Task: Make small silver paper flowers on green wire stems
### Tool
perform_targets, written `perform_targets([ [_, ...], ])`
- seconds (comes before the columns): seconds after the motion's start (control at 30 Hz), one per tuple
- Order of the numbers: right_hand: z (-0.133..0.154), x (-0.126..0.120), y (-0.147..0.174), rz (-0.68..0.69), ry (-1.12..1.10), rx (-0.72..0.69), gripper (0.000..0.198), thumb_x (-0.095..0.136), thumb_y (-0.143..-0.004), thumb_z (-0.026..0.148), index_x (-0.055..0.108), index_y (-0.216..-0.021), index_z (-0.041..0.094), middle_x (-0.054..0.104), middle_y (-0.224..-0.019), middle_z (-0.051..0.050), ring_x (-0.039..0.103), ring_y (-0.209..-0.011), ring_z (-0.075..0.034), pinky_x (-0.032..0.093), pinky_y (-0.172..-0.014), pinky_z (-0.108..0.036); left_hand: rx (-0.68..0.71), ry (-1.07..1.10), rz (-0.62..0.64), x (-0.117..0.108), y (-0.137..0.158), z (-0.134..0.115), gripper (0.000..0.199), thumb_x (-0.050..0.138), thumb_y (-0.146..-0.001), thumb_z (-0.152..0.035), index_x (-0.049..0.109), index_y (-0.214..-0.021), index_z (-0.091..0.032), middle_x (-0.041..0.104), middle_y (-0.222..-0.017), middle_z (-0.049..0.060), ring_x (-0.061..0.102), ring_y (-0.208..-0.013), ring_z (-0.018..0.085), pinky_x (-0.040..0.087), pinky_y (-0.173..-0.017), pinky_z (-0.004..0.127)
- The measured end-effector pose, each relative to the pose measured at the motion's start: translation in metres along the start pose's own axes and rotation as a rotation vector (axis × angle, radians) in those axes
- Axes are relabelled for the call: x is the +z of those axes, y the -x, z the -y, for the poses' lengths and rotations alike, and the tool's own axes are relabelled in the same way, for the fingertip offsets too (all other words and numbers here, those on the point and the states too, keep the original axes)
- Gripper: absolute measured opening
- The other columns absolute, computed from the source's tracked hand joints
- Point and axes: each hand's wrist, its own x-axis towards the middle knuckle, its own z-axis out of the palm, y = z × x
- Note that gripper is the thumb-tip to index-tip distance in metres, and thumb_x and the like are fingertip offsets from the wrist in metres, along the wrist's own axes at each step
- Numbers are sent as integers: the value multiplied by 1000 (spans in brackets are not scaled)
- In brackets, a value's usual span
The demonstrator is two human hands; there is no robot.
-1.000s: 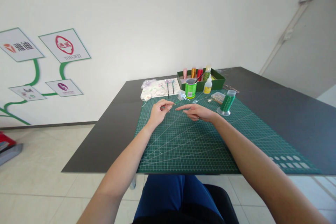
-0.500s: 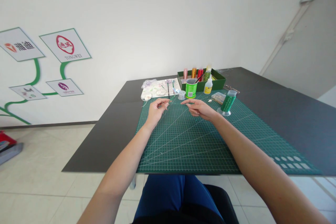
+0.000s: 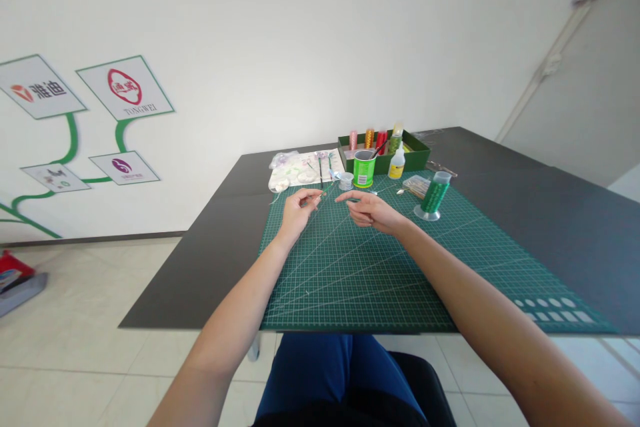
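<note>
My left hand point(image 3: 298, 212) is above the left part of the green cutting mat point(image 3: 350, 280). Its thumb and index finger are pinched on a thin green stem point(image 3: 325, 193) that points up and right. Facing it, my right hand point(image 3: 373, 211) has the index finger stretched toward the stem's end, a small gap apart. The other fingers of that hand are curled in, and whatever they hold is hidden or too fine to make out. To its right, a spool of green thread point(image 3: 435, 193) stands on the mat.
Behind my hands are a small white spool point(image 3: 345, 181), a green can point(image 3: 364, 170) with a dark-handled tool and a glue bottle point(image 3: 397, 163). A green box point(image 3: 417, 160) holds several colored spools. White paper point(image 3: 295, 170) with flower pieces lies at back left; a clear case point(image 3: 416, 185) is beside the green thread.
My right hand has moved left, bringing its index finger closer to my left hand. The left hand keeps its pinch on the green stem and has barely moved.
</note>
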Motion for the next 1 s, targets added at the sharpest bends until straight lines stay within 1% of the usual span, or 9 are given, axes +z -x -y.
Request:
perform_targets([
  [0.17, 0, 1, -1, -15, 27, 31, 35, 67, -90, 34, 60, -118, 14, 36, -43, 13, 20, -39, -7, 19, -43, -23, -13, -1, -12, -1, -1, 1, 24, 72, -76, -31, 78, -95, -17, 72, -85, 5, 55, -61, 10, 43, -53, 22],
  [0.33, -5, -9, -4, -104, 106, 115, 34, 70, -86, 34, 62, -112, 13, 38, -42, 12, 23, -38, -6, 20, -41, -22, -42, 30, -48, -1, -3, 5, 26, 75, -73, -33, 78, -94, -17, 69, -76, 3, 53, -57, 10, 36, -47, 21],
  [0.47, -7, -16, -5, -186, 144, 130, 30, 71, -84, 32, 63, -105, 13, 40, -42, 11, 25, -38, -6, 23, -40, -21, -65, 43, -64, -1, -3, 7, 27, 75, -72, -32, 78, -94, -16, 64, -67, 2, 50, -54, 10, 33, -46, 21],
  [0.57, -9, -23, -7, -294, 198, 134, 24, 68, -84, 28, 63, -102, 14, 43, -44, 9, 28, -38, -7, 26, -40, -21, -73, 54, -67, -1, -3, 6, 28, 75, -71, -31, 78, -94, -16, 64, -66, 1, 51, -55, 10, 33, -47, 21],
  [0.67, -14, -33, -9, -502, 399, 132, 14, 66, -84, 21, 63, -97, 15, 50, -47, 5, 39, -40, -9, 35, -43, -23, -67, 63, -61, -1, -2, 5, 28, 75, -71, -31, 78, -94, -16, 66, -71, 2, 51, -56, 9, 33, -47, 21],
  [0.73, -18, -40, -11, -622, 520, 96, 15, 67, -82, 16, 63, -96, 17, 59, -56, 1, 52, -50, -13, 45, -52, -26, -59, 55, -56, -1, -2, 5, 28, 75, -72, -32, 78, -94, -16, 67, -74, 3, 51, -57, 10, 33, -47, 21],
  [0.83, -23, -44, -12, -688, 688, -25, 28, 72, -77, 13, 65, -103, 19, 69, -81, -5, 63, -75, -18, 53, -77, -34, -35, 19, -39, -1, -2, 4, 27, 74, -74, -33, 78, -95, -16, 69, -78, 4, 53, -58, 10, 37, -49, 22],
  [0.9, -24, -40, -13, -657, 812, -131, 39, 76, -76, 19, 66, -114, 20, 71, -102, -9, 65, -94, -23, 53, -91, -42, -11, -5, -21, -1, -1, 4, 25, 73, -76, -32, 78, -95, -17, 70, -82, 4, 54, -60, 10, 41, -53, 23],
  [1.0, -24, -26, -12, -509, 862, -226, 60, 77, -79, 30, 59, -136, 23, 65, -132, -15, 61, -121, -30, 49, -103, -51, 20, -32, 1, 0, 1, 2, 22, 72, -77, -28, 78, -95, -18, 71, -86, 5, 56, -63, 11, 45, -56, 24],
])
